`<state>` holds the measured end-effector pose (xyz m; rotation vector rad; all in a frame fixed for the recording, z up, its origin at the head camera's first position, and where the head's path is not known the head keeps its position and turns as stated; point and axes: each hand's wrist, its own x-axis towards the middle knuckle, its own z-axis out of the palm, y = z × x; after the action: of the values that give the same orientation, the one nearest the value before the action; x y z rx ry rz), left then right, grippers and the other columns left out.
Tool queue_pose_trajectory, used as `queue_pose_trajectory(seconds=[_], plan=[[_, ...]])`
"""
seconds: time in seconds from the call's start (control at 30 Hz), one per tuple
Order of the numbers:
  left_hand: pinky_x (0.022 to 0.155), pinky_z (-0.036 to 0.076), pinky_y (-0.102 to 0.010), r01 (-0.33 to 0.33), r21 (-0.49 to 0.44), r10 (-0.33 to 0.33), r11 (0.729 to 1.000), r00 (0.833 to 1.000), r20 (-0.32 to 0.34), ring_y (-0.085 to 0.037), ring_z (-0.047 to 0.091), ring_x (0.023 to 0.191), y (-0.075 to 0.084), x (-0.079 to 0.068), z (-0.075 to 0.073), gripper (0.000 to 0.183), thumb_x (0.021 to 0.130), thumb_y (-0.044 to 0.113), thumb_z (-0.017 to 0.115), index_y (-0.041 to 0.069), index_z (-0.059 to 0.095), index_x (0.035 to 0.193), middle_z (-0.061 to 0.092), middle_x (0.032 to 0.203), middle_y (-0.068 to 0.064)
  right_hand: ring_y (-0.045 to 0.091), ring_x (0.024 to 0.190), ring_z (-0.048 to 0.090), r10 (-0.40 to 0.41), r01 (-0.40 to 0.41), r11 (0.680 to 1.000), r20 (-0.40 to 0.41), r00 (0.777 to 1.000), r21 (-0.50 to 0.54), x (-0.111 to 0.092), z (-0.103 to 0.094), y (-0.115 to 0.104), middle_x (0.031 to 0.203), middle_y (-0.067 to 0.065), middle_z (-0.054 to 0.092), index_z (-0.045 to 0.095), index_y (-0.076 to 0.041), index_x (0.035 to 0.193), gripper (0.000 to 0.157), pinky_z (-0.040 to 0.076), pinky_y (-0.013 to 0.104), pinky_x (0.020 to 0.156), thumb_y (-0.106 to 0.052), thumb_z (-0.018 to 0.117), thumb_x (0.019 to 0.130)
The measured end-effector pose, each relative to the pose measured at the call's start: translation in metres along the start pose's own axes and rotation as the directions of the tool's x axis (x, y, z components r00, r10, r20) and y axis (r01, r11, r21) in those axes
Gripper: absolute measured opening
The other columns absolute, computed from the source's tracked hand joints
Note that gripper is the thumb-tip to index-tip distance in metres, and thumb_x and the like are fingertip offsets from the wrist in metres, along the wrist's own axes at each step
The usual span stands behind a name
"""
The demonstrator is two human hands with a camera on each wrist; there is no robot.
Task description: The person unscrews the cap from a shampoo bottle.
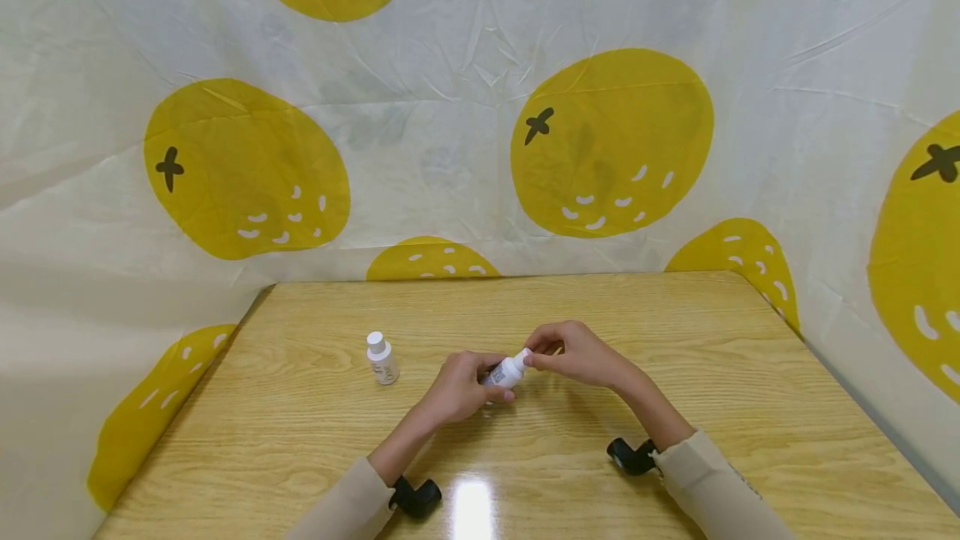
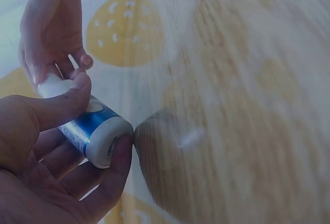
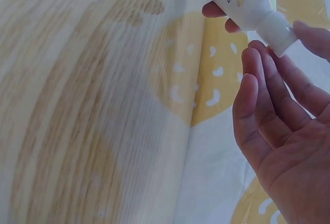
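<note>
My left hand [image 1: 459,390] grips a small white Dove bottle [image 3: 242,0] round its body, thumb on one side and fingers on the other. The bottle is tilted above the table, its cap end pointing up and right in the head view. At that end my right hand [image 1: 581,354] pinches the white cap [image 3: 277,32] between thumb and fingertips. In the left wrist view a blue band [image 2: 98,118] shows near the bottle's base. A second small white bottle [image 1: 383,361] stands upright on the table, left of my left hand.
The wood-grain table [image 1: 300,457] reaches back to a pale cloth [image 1: 427,148] printed with large yellow fruit, which also hangs along both sides. Black wrist devices [image 1: 416,498] sit at both sleeves. Light glares off the table's near edge.
</note>
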<state>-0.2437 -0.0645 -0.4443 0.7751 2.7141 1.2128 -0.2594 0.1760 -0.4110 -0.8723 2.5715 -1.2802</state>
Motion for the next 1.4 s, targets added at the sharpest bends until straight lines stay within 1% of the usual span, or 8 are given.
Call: queue_pose_trajectory(seconds=[0.1,0.27,0.4,0.67,0.83,1.0,1.23,1.4], plan=[[0.076,0.052,-0.027,-0.001,0.001,0.001,1.000,1.000,0.000,-0.008,0.065,0.089,0.0000,-0.0001,0.0001,0.035,0.085,0.025,0.086,0.019,0.078,0.119,0.078,0.107,0.001,0.019,0.084,0.067,-0.005,0.005,1.000,0.003,1.000,0.000,0.0001,0.0003,0.0006,0.095,0.006,0.075,0.075,-0.008,0.108,0.021,0.054,0.026,0.073,-0.026,0.072,0.099],[0.075,0.052,-0.027,-0.005,0.003,0.005,1.000,1.000,-0.001,-0.008,0.065,0.088,0.0007,-0.0001,-0.0003,0.033,0.085,0.026,0.086,0.019,0.078,0.117,0.078,0.105,0.001,0.033,0.086,0.070,0.011,-0.011,1.000,-0.002,1.000,0.019,-0.0001,0.0000,-0.0004,0.097,0.015,0.075,0.075,-0.007,0.108,0.023,0.053,0.027,0.069,-0.028,0.069,0.100],[0.076,0.052,-0.027,-0.003,0.002,0.003,1.000,1.000,0.003,-0.009,0.066,0.089,0.0011,-0.0002,-0.0007,0.033,0.085,0.026,0.086,0.019,0.078,0.117,0.078,0.106,0.001,0.037,0.087,0.070,0.014,-0.014,1.000,0.005,1.000,0.026,0.0000,0.0000,-0.0002,0.097,0.016,0.075,0.075,-0.006,0.107,0.022,0.054,0.026,0.069,-0.026,0.069,0.100],[0.076,0.053,-0.027,-0.005,-0.003,0.005,1.000,1.000,0.004,-0.009,0.066,0.089,0.0002,-0.0001,-0.0003,0.033,0.086,0.026,0.085,0.019,0.078,0.118,0.078,0.106,0.001,0.037,0.087,0.070,0.016,-0.017,0.998,0.024,1.000,0.057,-0.0010,-0.0009,-0.0001,0.099,0.018,0.075,0.074,-0.005,0.112,0.025,0.054,0.028,0.069,-0.027,0.069,0.100],[0.076,0.053,-0.027,-0.007,-0.010,0.007,1.000,1.000,0.005,-0.009,0.066,0.089,-0.0001,0.0001,0.0000,0.034,0.086,0.026,0.085,0.019,0.078,0.118,0.078,0.106,0.001,0.036,0.087,0.070,0.011,-0.012,0.999,0.023,1.000,0.049,-0.0004,-0.0008,0.0009,0.098,0.018,0.075,0.074,-0.006,0.110,0.023,0.054,0.027,0.070,-0.026,0.069,0.100],[0.076,0.053,-0.027,-0.006,-0.009,0.006,1.000,1.000,0.003,-0.009,0.066,0.089,-0.0003,0.0001,0.0000,0.034,0.086,0.026,0.086,0.019,0.078,0.118,0.078,0.106,0.001,0.037,0.088,0.071,0.003,-0.005,0.999,0.025,1.000,0.050,-0.0001,-0.0004,0.0011,0.099,0.017,0.075,0.072,-0.005,0.115,0.024,0.055,0.027,0.072,-0.023,0.070,0.100],[0.075,0.053,-0.028,-0.007,-0.012,0.007,1.000,1.000,0.000,-0.009,0.066,0.088,-0.0006,0.0005,-0.0001,0.033,0.085,0.026,0.086,0.019,0.078,0.117,0.078,0.105,0.001,0.037,0.087,0.070,0.017,-0.018,0.998,0.019,1.000,0.053,-0.0003,-0.0006,0.0000,0.098,0.020,0.074,0.074,-0.005,0.110,0.023,0.054,0.028,0.069,-0.026,0.069,0.101],[0.075,0.053,-0.028,-0.010,-0.012,0.010,1.000,1.000,0.001,-0.009,0.066,0.088,-0.0010,0.0007,0.0001,0.033,0.086,0.026,0.086,0.019,0.078,0.117,0.078,0.105,0.001,0.037,0.087,0.070,0.010,-0.012,0.998,0.023,1.000,0.056,-0.0004,-0.0004,0.0011,0.099,0.018,0.074,0.073,-0.005,0.113,0.024,0.054,0.027,0.069,-0.026,0.070,0.100]])
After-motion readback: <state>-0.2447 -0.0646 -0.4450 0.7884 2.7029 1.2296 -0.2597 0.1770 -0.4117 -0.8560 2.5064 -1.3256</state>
